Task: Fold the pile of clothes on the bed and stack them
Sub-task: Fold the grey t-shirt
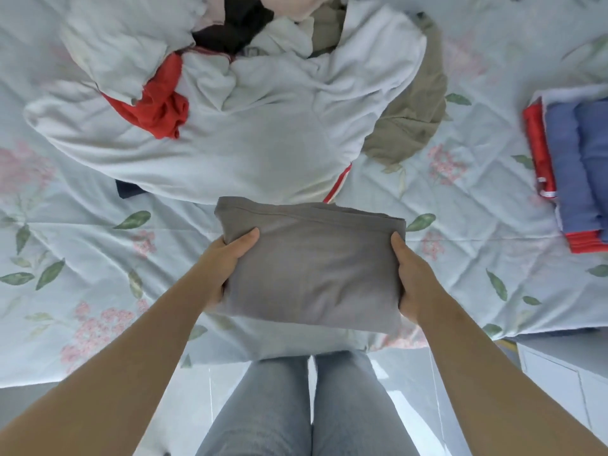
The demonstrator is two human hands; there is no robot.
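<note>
Grips: left grip (227, 264) and right grip (411, 284) are clasping the folded grey garment (312, 268) by its sides, at the bed's (98, 245) near edge.
Done: a folded stack (575, 172) is sitting by the right edge.
Left: a big unfolded pile (230, 120) is waiting toward the far edge.

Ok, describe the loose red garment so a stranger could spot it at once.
Start at the heap of unfolded clothes at the far side of the floral bedspread. On its left, a red garment pokes out from the folds of a big white garment. Unlike the flat red piece in the folded stack at the right, it is crumpled.
</note>
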